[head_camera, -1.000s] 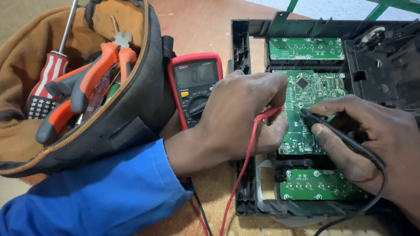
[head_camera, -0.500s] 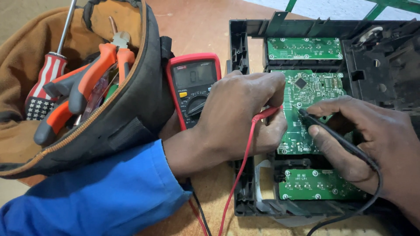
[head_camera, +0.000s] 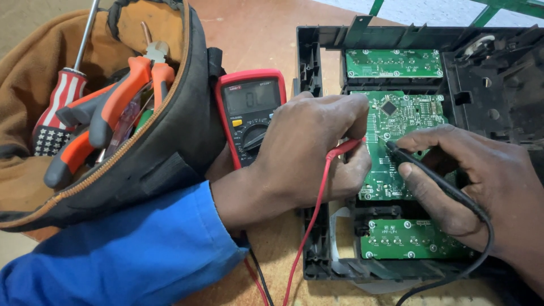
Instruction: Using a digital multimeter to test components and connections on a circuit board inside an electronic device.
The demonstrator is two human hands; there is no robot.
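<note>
My left hand (head_camera: pixel 309 153) pinches a red test probe (head_camera: pixel 344 148) against the left edge of a green circuit board (head_camera: pixel 396 127). My right hand (head_camera: pixel 481 181) holds a black test probe (head_camera: pixel 422 170), its tip touching the middle of the same board. The board sits inside an opened black plastic housing (head_camera: pixel 311 62). Two smaller green boards lie above (head_camera: pixel 394 62) and below (head_camera: pixel 408 241) it. A red-cased multimeter (head_camera: pixel 249 110) lies just left of the housing, partly hidden by my left hand. Red and black leads run down toward me.
An open tan and black tool bag (head_camera: pixel 170 141) lies at the left, holding orange-handled pliers (head_camera: pixel 113 107) and a striped-handle screwdriver (head_camera: pixel 62 96). Everything rests on a brown wooden tabletop (head_camera: pixel 249 34). My blue sleeve (head_camera: pixel 124 255) crosses the lower left.
Both hands and probes stay on the main board with only tiny shifts. Nothing was picked up or let go.
</note>
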